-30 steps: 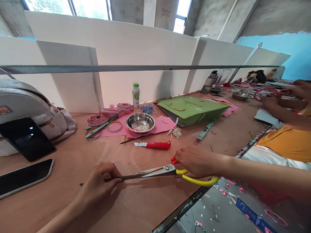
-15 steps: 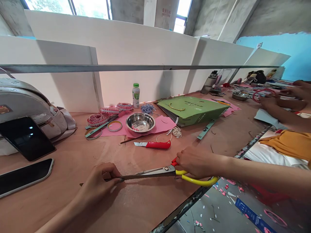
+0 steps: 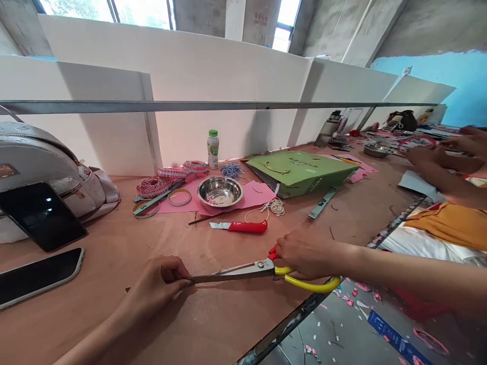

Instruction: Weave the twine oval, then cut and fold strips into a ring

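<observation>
Just left of the table's middle, my left hand (image 3: 162,281) has its thumb and fingers pinched together at the tips of a pair of scissors (image 3: 247,269). What those fingers hold, perhaps something thin and dark, is too small to make out. My right hand (image 3: 304,254) grips the scissors by their red and yellow handles. The long metal blades point left and lie slightly apart. Beyond them rests a red utility knife (image 3: 247,227) with its blade out. Behind the knife, a steel bowl (image 3: 219,192) with small pink bits inside stands on pink paper (image 3: 258,191).
Two phones (image 3: 41,276) and a pale backpack (image 3: 45,167) occupy the left side. Farther back are red-white trim coils (image 3: 154,186), a bottle (image 3: 213,149) and a green paper bag (image 3: 302,170). Another person's hands (image 3: 429,157) work at the right. The table edge (image 3: 281,329) runs diagonally.
My hands and the scissors stay almost in the same place. At the far right, the other person's hands and the red ring-shaped item have shifted slightly.
</observation>
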Motion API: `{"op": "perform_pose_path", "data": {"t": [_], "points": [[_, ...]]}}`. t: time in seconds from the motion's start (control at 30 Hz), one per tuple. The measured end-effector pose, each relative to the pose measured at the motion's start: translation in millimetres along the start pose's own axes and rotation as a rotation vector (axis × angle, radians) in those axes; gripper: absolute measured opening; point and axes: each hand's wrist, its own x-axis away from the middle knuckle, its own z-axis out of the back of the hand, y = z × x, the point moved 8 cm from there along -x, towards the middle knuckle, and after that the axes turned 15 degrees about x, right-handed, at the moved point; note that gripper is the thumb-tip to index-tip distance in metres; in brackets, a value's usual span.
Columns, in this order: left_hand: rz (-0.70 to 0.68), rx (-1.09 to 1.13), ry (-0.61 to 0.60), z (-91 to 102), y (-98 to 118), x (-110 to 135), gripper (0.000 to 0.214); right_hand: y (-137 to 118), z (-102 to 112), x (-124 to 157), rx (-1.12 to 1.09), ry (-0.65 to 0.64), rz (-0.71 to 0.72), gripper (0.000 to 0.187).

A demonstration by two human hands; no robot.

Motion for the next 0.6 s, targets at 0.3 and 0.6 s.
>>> {"op": "perform_pose_path", "data": {"t": [0.3,0.6], "points": [[-0.003,-0.101,0.022,0.8,-3,-1,0.013,2,0,2,0.083,0.017,-0.045,0.04],[-0.085,-0.15,0.128,-4.5,8,8,0.009,-1,-3,-5,0.123,0.044,-0.021,0.042]]}}
